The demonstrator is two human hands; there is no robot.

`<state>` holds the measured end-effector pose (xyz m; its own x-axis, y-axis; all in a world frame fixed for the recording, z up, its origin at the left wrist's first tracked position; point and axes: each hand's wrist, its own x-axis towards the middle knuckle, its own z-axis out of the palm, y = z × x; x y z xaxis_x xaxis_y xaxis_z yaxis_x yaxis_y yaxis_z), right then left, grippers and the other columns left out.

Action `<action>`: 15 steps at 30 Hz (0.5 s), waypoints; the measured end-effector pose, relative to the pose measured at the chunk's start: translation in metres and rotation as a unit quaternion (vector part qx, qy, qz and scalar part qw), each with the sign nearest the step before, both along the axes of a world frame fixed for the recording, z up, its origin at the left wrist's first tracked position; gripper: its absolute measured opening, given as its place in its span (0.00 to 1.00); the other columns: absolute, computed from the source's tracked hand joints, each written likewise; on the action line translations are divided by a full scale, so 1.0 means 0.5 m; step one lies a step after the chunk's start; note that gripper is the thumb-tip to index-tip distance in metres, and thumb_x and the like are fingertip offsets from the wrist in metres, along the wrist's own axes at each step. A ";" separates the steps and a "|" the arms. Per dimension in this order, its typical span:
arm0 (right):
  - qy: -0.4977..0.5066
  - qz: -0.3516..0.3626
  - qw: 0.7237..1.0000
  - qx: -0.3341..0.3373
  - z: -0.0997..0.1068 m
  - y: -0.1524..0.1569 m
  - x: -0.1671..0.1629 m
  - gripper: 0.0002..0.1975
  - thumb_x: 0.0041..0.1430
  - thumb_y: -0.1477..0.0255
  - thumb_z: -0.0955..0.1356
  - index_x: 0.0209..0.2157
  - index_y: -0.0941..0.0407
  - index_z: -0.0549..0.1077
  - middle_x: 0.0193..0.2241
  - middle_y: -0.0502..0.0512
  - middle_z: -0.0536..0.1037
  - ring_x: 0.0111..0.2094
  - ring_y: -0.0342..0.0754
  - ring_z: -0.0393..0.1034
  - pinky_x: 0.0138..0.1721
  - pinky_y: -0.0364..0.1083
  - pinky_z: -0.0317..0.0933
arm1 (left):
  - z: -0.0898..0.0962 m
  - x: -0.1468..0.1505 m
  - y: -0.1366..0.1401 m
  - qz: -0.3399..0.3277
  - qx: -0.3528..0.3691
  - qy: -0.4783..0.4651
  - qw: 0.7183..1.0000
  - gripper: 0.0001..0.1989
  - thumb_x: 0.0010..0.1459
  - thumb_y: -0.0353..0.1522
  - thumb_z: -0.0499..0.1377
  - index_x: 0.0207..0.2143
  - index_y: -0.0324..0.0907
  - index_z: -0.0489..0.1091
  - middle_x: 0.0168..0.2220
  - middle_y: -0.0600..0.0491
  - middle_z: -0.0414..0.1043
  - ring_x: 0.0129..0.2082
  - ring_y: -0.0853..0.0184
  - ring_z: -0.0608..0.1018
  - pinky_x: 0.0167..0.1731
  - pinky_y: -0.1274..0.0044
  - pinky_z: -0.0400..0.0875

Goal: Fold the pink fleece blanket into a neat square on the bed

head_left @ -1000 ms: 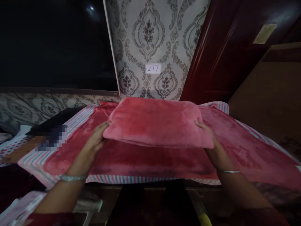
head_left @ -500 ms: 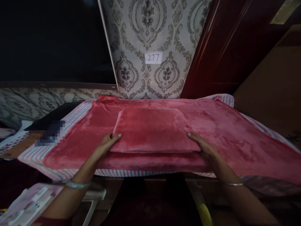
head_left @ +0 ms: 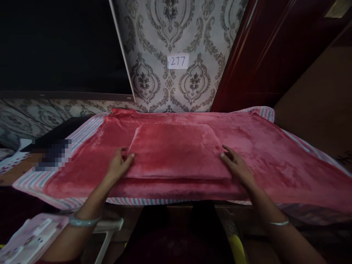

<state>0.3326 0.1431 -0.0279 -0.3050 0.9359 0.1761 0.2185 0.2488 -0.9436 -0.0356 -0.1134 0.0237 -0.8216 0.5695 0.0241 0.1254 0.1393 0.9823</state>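
Observation:
A folded red plush cloth (head_left: 173,150) lies flat in front of me, a neat rectangle with its straight edge toward me. It rests on a larger red plush blanket (head_left: 275,161) with a striped pink, blue and white border. At the folded cloth's left edge is my left hand (head_left: 119,165), thumb and fingers apart. My right hand (head_left: 238,168) is beside the right edge, its thumb and forefinger spread apart. Neither hand grips the cloth; whether the fingertips still touch it I cannot tell.
A large dark screen (head_left: 60,47) fills the upper left. On the patterned wall is a paper label (head_left: 178,61) reading 277. A dark red glossy panel (head_left: 255,66) stands at the right. Lower left are a pink and white item (head_left: 33,238) and a pale chair frame (head_left: 110,227).
Both hands have loosened from the folded cloth's side edges, and their fingers have spread. My left hand has shifted slightly left. The view has tilted slightly; the cloth stays folded.

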 end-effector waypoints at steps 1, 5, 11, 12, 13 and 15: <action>-0.023 -0.001 0.996 0.083 0.010 0.003 -0.012 0.32 0.56 0.50 0.72 0.58 0.53 0.75 0.54 0.63 0.79 0.57 0.62 0.71 0.61 0.64 0.61 | 0.005 0.019 0.014 -0.007 -0.024 0.147 0.989 0.21 0.50 0.36 0.69 0.47 0.44 0.73 0.53 0.45 0.77 0.59 0.49 0.74 0.56 0.63 0.71; -0.121 0.177 0.923 0.321 0.063 -0.014 -0.109 0.26 0.72 0.57 0.59 0.64 0.52 0.70 0.64 0.60 0.70 0.66 0.56 0.61 0.68 0.63 0.51 | 0.006 0.139 0.089 -0.261 -0.124 0.522 0.803 0.21 0.68 0.37 0.52 0.61 0.44 0.67 0.63 0.46 0.69 0.65 0.57 0.69 0.66 0.60 0.61; -0.273 0.450 0.769 0.361 0.086 -0.042 -0.244 0.27 0.75 0.60 0.57 0.70 0.49 0.59 0.71 0.54 0.58 0.73 0.51 0.46 0.71 0.61 0.41 | -0.061 0.236 0.142 -0.441 -0.086 0.609 0.654 0.34 0.65 0.43 0.60 0.70 0.49 0.56 0.69 0.48 0.61 0.70 0.54 0.59 0.71 0.55 0.46; -0.295 0.469 0.751 0.358 0.083 -0.036 -0.253 0.27 0.75 0.59 0.57 0.71 0.49 0.58 0.71 0.53 0.57 0.73 0.52 0.44 0.72 0.61 0.39 | -0.074 0.234 0.141 -0.437 -0.084 0.607 0.658 0.34 0.65 0.42 0.60 0.70 0.49 0.56 0.69 0.48 0.61 0.70 0.54 0.59 0.71 0.55 0.46; -0.315 0.481 0.736 0.358 0.080 -0.025 -0.259 0.28 0.75 0.57 0.58 0.71 0.48 0.57 0.72 0.53 0.56 0.73 0.52 0.43 0.72 0.62 0.37 | -0.085 0.230 0.139 -0.432 -0.084 0.607 0.662 0.34 0.65 0.42 0.60 0.71 0.50 0.55 0.69 0.48 0.61 0.70 0.55 0.60 0.71 0.55 0.46; -0.342 0.485 0.716 0.368 0.077 0.013 -0.267 0.29 0.74 0.56 0.59 0.72 0.46 0.54 0.72 0.53 0.53 0.74 0.53 0.40 0.71 0.64 0.34 | -0.102 0.221 0.135 -0.423 -0.088 0.613 0.662 0.33 0.66 0.41 0.59 0.70 0.50 0.56 0.70 0.47 0.59 0.71 0.55 0.58 0.71 0.56 0.47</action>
<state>0.1991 0.1498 0.0106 -0.9989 -0.0444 0.0125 -0.0461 0.9713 -0.2332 0.0751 -0.0460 -0.0272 0.3682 0.8959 0.2487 0.9189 -0.3913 0.0492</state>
